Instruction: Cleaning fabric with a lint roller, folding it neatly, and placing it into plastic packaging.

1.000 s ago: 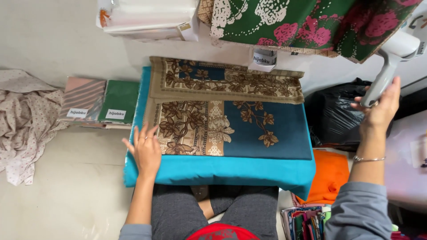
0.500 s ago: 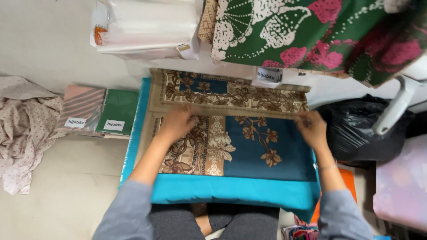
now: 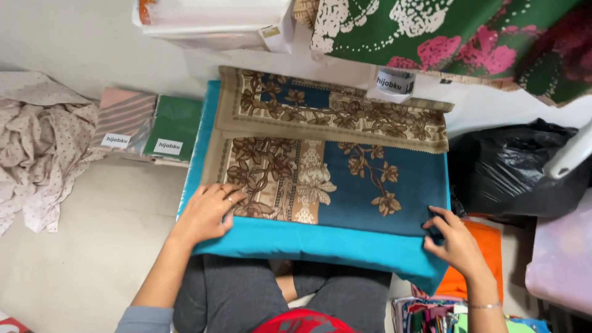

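Left hand (image 3: 208,213): fingers (image 3: 229,198) spread and lying flat, palm down, pressing the near left corner of the folded floral scarf (image 3: 320,157), gripping nothing. Right hand (image 3: 453,240): fingers (image 3: 439,217) curled at the near right corner of the same scarf, tips pinching its edge against the pad below; bracelet (image 3: 487,305) at the wrist. Scarf dark teal with beige and brown flower bands, laid flat in the middle of the scene on a turquoise padded board (image 3: 320,246) resting across the lap. Left of the board, two folded cloths in packets, one striped pink (image 3: 123,114), one green (image 3: 179,126), and further left a crumpled dotted fabric (image 3: 37,142) on the floor. Right, a black plastic bag (image 3: 518,172); near right, an orange cloth (image 3: 481,246) under the board's corner. Far, a green and pink patterned fabric (image 3: 468,37) hanging, and a stack of white packets (image 3: 216,21).
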